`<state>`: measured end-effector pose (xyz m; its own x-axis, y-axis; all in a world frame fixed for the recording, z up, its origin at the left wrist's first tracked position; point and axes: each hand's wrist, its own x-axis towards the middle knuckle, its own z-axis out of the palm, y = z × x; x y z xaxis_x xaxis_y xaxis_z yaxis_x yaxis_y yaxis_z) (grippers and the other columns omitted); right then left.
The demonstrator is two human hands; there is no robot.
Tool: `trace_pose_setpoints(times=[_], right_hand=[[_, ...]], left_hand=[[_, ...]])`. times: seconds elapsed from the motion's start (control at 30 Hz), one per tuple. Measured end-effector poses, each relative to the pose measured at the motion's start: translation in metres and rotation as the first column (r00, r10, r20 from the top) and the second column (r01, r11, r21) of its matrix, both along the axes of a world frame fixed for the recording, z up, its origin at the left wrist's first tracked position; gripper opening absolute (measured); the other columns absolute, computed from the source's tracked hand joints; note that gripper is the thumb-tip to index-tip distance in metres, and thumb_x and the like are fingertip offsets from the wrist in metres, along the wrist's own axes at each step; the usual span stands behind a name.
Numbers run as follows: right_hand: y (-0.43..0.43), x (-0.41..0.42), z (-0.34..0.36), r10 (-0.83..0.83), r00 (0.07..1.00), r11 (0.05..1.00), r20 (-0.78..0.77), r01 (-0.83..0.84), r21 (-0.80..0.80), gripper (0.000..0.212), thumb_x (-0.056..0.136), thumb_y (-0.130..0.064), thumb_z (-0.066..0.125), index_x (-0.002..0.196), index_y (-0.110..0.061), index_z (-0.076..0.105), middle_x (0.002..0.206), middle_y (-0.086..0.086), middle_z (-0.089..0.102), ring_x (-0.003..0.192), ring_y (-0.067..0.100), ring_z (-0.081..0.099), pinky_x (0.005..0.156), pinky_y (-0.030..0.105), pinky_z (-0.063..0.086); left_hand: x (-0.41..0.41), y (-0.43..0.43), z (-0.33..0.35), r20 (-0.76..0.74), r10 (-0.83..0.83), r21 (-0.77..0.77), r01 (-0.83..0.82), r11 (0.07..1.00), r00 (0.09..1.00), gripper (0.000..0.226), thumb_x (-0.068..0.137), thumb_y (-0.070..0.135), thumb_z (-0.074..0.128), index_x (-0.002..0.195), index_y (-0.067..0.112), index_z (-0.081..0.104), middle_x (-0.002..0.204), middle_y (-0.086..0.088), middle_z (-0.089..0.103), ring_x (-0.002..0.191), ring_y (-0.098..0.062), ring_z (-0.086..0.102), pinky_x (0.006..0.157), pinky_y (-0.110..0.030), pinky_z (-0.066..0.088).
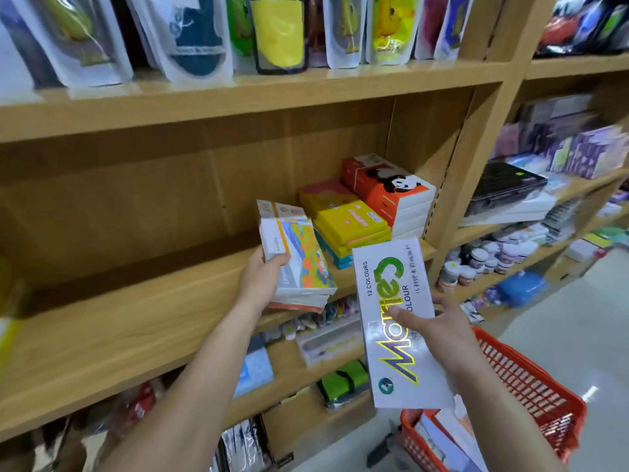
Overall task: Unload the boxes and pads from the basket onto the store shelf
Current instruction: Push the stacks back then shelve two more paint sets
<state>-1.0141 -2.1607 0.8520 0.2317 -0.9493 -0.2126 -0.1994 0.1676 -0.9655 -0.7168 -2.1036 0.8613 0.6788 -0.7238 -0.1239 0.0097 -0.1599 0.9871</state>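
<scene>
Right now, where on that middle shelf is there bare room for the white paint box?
The shelf board lies bare left of the pads in the left hand. The right end is crowded: yellow boxes, panda boxes. The right hand holds the paint box.

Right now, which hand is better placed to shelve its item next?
Left. The left hand already holds the colourful pads over the shelf. The right hand holds the white paint box in front of it, above the basket.

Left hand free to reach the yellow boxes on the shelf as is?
Probably not. The left hand is already closed around a stack of pads, so it has no spare grip. The yellow boxes sit just behind that stack, with nothing else between.
</scene>
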Motion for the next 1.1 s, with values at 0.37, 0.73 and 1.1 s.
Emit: trace_pose_setpoints(times=[0.37, 0.73, 1.1], right_hand=[[-0.039, 0.006, 0.004, 0.049, 0.999, 0.999, -0.005, -0.049, -0.012, 0.055, 0.065, -0.031, 0.097, 0.105, -0.024, 0.060, 0.090, -0.008, 0.079, 0.059, 0.005, 0.076, 0.057, 0.027, 0.050], [-0.044, -0.006, 0.015, 0.074, 0.997, 0.997, 0.037, -0.075, 0.024, 0.058, 0.063, -0.034, 0.099, 0.105, -0.027, 0.060, 0.081, -0.016, 0.080, 0.062, 0.009, 0.078, 0.058, 0.029, 0.051], [0.028, 0.122, 0.047, 0.366, 0.927, 0.930, 0.081, -0.368, 0.011, 0.051, 0.066, -0.026, 0.097, 0.103, -0.022, 0.062, 0.080, -0.010, 0.082, 0.063, 0.012, 0.079, 0.044, 0.021, 0.053]], left_hand=[[-0.016, 0.039, -0.030, 0.226, -0.260, 0.096, 0.244, 0.965, 0.939, 0.077, 0.073, 0.040, 0.087, 0.118, 0.079, 0.038, 0.113, 0.042, 0.065, 0.101, 0.013, 0.065, 0.073, -0.008, 0.051], [-0.002, -0.038, -0.030, 0.500, -0.201, 0.356, 0.012, 0.934, 0.842, 0.112, 0.076, 0.054, 0.080, 0.159, 0.021, 0.014, 0.141, -0.001, 0.060, 0.119, -0.023, 0.062, 0.092, -0.036, 0.053], [0.036, 0.125, -0.039, 0.280, 0.013, 0.072, -0.034, 0.997, 0.960, 0.055, 0.093, 0.023, 0.070, 0.144, 0.017, 0.051, 0.130, 0.004, 0.066, 0.105, 0.004, 0.063, 0.095, -0.025, 0.053]])
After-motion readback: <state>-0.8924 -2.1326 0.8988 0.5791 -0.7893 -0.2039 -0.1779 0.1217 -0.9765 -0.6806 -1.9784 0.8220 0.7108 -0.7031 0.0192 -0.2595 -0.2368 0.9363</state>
